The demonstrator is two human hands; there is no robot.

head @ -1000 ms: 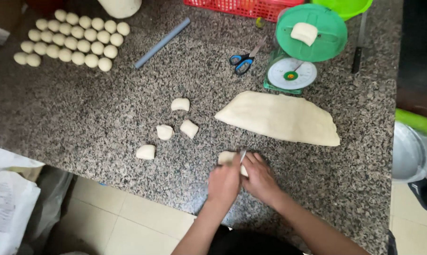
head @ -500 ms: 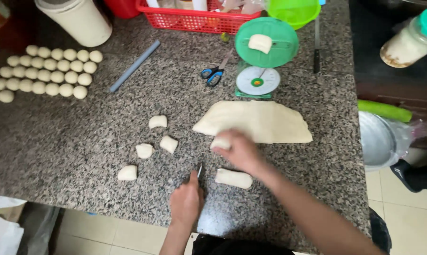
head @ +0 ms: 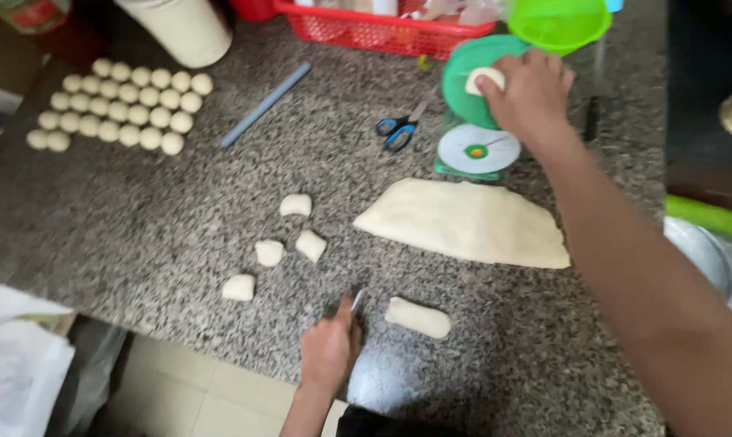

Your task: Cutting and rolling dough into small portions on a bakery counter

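Note:
My right hand reaches over the green kitchen scale and rests on a small dough piece lying on the scale's pan. My left hand grips a small knife, blade pointing away, near the counter's front edge. A short dough strip lies just right of the knife. The large flat slab of dough sits in the middle of the granite counter. Several small cut dough pieces lie left of the slab.
Several rows of rolled dough balls sit at the far left beside a cream container. Blue-handled scissors, a grey-blue rod, a red basket, a green bowl and a metal pot stand around.
My right hand left the dough slab and moved up to the scale, placing a dough piece on the pan. My left hand stayed near the front edge with the knife.

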